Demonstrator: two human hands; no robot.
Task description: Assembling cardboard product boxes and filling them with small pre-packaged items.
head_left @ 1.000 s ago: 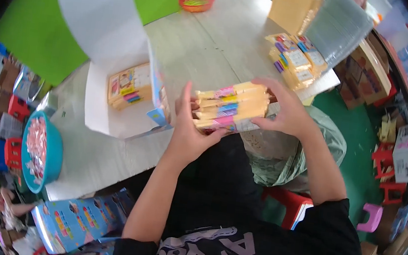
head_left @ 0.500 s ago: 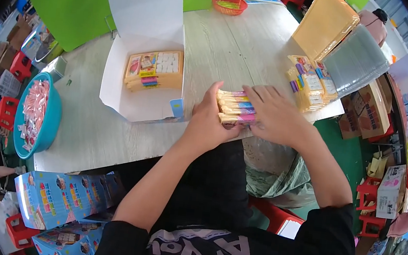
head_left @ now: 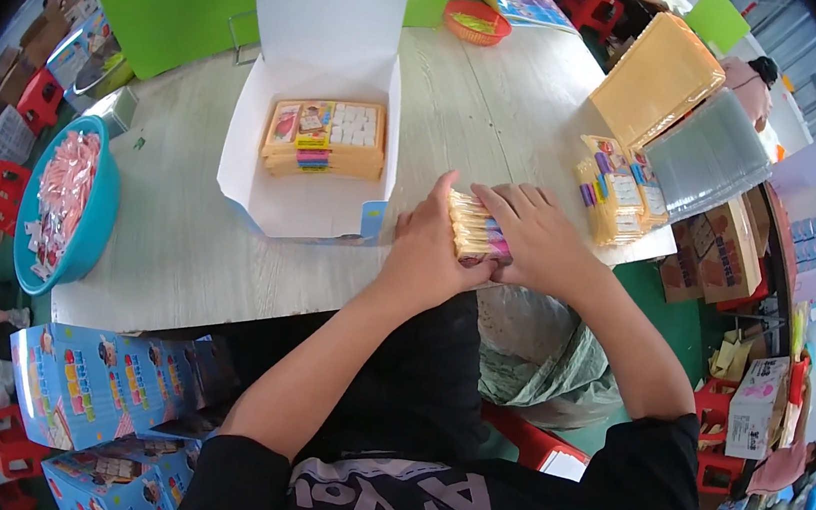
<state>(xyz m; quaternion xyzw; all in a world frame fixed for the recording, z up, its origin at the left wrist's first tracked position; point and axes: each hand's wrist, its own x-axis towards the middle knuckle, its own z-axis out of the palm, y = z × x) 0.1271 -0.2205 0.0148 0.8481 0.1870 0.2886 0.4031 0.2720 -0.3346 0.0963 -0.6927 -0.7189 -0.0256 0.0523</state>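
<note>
"Where does the bench [head_left: 179, 189] end?"

"Its near edge runs just by the hands. The stack of packs [head_left: 469, 230] is right beside that edge; whether it rests on the top, I cannot tell."

"And the room around it?"

"Bench surface stretches beyond the hands, between the open white box [head_left: 317, 211] and the pile of packs [head_left: 621, 194] near the right-hand edge. The box's near right corner is just beside the left hand [head_left: 425, 252]."

"How are the hands set?"

"Forearms converge, elbows outward. The left hand cups the stack's left end; the right hand [head_left: 545, 245] lies back up, curled over the right. The fingers of both are clamped on it."
</note>
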